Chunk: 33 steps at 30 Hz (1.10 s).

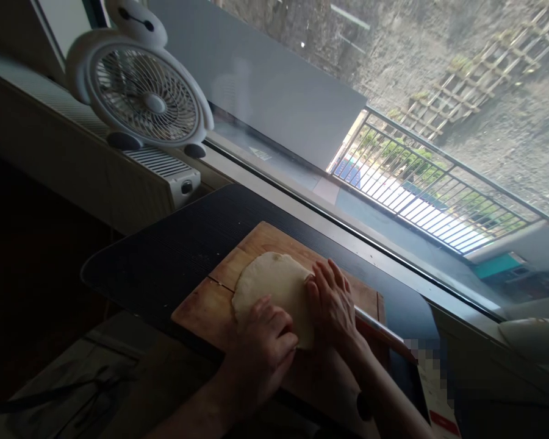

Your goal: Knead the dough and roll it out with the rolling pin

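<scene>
A flat, pale round of dough (269, 283) lies on a wooden cutting board (201, 311). My left hand (268, 338) is over the near part of the dough, its fingers curled and closed at the edge; the fingertips are partly hidden. Along the right side of the dough, my right hand (333, 302) has its fingers stretched out and touching the edge, where a small fold shows. Just beyond that hand, a long thin thing with a pale edge (379, 326) rests at the board's right end; its kind is unclear.
The board stands on a dark table (141, 271) beside a large window. A white figure-shaped fan (153, 100) sits on a slatted white unit (165, 167) at the upper left. Outside is a metal railing (421, 201). A pixelated patch covers something at the lower right.
</scene>
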### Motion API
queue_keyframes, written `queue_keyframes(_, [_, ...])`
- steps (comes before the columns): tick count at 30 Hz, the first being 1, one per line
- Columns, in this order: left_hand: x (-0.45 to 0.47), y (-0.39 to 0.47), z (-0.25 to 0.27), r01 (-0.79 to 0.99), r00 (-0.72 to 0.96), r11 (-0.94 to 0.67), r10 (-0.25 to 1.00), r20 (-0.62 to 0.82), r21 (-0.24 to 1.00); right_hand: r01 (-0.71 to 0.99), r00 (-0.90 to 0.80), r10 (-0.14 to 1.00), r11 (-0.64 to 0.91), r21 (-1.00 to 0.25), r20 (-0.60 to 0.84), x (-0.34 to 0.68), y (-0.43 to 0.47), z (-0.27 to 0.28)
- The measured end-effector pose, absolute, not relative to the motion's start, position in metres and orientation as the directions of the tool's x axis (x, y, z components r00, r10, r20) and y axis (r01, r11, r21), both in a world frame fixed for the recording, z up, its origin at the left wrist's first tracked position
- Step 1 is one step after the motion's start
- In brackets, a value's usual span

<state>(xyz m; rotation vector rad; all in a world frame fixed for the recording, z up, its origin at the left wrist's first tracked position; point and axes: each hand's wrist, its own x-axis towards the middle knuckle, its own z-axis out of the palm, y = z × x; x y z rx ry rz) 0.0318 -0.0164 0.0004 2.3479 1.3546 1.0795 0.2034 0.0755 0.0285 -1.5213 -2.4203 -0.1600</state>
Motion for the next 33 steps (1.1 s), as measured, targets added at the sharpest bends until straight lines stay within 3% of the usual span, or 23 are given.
queue_keyframes(3, [0.031,-0.017,0.001,0.661,0.311,-0.546,0.823,0.474,0.514,0.864,-0.452,0.842,0.496,-0.091,0.293,0.221,0.042,0.022])
queue_keyframes(9, [0.032,-0.015,0.000,0.655,0.312,-0.563,0.809,0.498,0.504,0.959,-0.198,0.922,0.253,-0.130,0.334,0.212,0.109,0.026])
queue_keyframes(11, [0.032,-0.014,0.000,0.654,0.313,-0.569,0.804,0.506,0.499,0.960,-0.175,0.927,0.236,-0.153,0.330,0.203,0.132,0.028])
queue_keyframes(18, [0.031,-0.016,0.001,0.653,0.310,-0.561,0.811,0.497,0.509,0.859,-0.321,0.871,0.433,-0.272,0.372,0.236,0.078,0.026])
queue_keyframes(24, [0.033,-0.013,-0.001,0.648,0.327,-0.568,0.810,0.488,0.509,0.879,-0.383,0.877,0.443,-0.178,0.291,0.228,0.093,0.025])
queue_keyframes(29, [0.013,-0.009,0.009,0.651,0.381,-0.594,0.794,0.474,0.472,0.900,-0.331,0.925,0.369,-0.233,0.189,0.183,0.164,0.034])
queue_keyframes(33, [-0.006,-0.012,0.018,0.746,0.317,-0.510,0.837,0.446,0.428,0.898,-0.333,0.913,0.383,-0.217,0.234,0.191,0.135,0.031])
